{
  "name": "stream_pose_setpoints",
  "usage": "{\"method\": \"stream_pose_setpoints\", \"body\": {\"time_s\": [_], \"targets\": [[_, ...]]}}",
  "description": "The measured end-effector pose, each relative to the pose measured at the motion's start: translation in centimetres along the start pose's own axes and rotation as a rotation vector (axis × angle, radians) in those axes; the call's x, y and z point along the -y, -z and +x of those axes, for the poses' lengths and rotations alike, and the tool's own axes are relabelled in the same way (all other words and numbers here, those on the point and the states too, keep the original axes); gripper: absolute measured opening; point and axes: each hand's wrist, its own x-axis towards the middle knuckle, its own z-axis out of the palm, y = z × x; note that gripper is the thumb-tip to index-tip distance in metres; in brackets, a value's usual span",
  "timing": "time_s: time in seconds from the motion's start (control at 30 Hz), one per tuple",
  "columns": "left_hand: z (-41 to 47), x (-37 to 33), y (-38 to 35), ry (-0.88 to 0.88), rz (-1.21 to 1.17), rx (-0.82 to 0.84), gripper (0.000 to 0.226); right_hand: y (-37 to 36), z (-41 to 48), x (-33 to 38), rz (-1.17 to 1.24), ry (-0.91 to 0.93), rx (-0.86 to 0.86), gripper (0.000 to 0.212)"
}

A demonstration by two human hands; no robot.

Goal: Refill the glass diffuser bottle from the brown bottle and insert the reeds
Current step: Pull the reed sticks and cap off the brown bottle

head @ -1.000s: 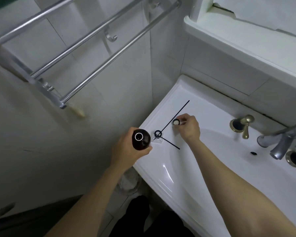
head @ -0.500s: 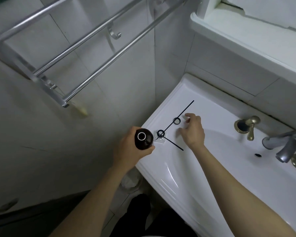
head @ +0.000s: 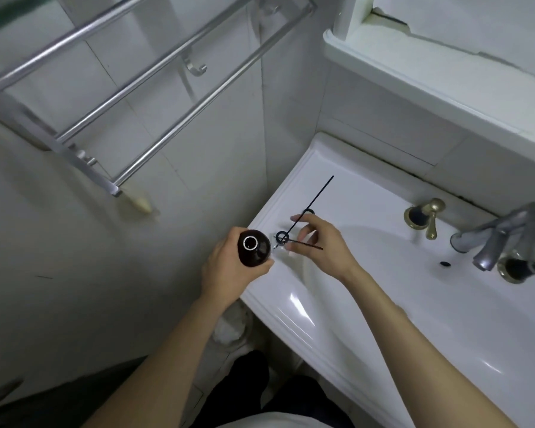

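My left hand (head: 226, 270) grips the brown bottle (head: 254, 248) upright at the sink's left corner, its mouth uncapped. Just right of it the small clear glass diffuser bottle (head: 281, 237) with a black collar stands on the sink ledge. Two thin black reeds (head: 317, 196) fan out from its neck, one up-right and one to the right. My right hand (head: 318, 242) curls around the diffuser bottle, index finger behind it and thumb in front, holding nothing. A small black cap (head: 309, 211) lies on the ledge behind my fingers, partly hidden.
The white sink (head: 383, 319) fills the right side, with a brass tap handle (head: 426, 216) and a grey faucet (head: 501, 239) at its back. A metal towel rack (head: 130, 97) hangs on the tiled wall at upper left. A white shelf (head: 445, 75) runs above the sink.
My right hand let go of the small black cap on the ledge, then moved left and down to the diffuser bottle. The left hand kept hold of the brown bottle.
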Motion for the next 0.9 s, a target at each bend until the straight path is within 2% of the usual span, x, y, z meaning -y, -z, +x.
{"method": "stream_pose_setpoints", "body": {"time_s": [0.13,0.23,0.57,0.9], "targets": [[0.0,-0.2,0.1,-0.010,0.004,0.014,0.073,-0.8,0.5,0.4,0.071,-0.037,-0.120,0.021],[0.0,-0.2,0.3,-0.012,0.014,0.017,0.072,-1.1,0.6,0.9,0.035,-0.022,-0.183,0.009],[-0.1,-0.2,0.7,-0.033,0.036,0.042,0.070,-0.3,-0.1,2.7,-0.033,0.016,-0.293,0.013],[0.0,-0.4,1.0,-0.036,0.036,0.061,0.068,6.0,0.4,3.4,0.397,-0.050,-0.599,0.013]]}}
